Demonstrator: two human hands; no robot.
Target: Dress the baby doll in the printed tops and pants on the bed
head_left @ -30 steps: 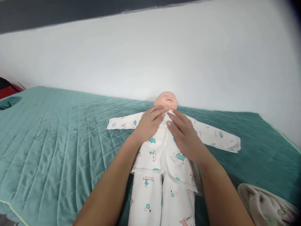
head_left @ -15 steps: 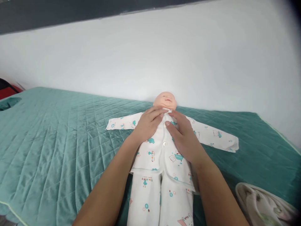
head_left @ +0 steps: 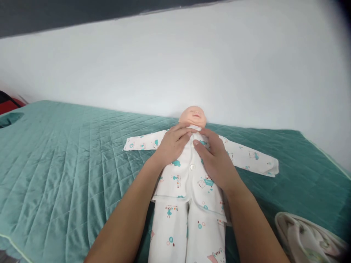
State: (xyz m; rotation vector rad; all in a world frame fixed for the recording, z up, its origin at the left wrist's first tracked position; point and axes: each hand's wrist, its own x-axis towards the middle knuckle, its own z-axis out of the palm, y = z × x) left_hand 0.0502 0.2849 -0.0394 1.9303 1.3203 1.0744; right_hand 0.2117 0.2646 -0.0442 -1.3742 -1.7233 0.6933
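A baby doll (head_left: 192, 116) lies on its back, its head near the wall, dressed in a white printed jacket (head_left: 179, 182) and matching trousers (head_left: 170, 233). The jacket's sleeves stretch out to both sides. My left hand (head_left: 174, 141) rests flat on the upper chest on the left, fingers extended toward the collar. On the chest's right side lies my right hand (head_left: 211, 151), its fingers near the collar and its thumb apart, close to the front opening. One button shows below my hands; the cloth beneath my palms is hidden.
A green quilted cover (head_left: 68, 157) lies under the doll. At the lower right sits a whitish basket-like container (head_left: 282, 219) with cloth inside. A white wall (head_left: 164, 65) rises behind, and a red and black object (head_left: 9, 105) is at the far left.
My right fingers have shifted very slightly to the right at the collar. Otherwise the hands and doll look the same.
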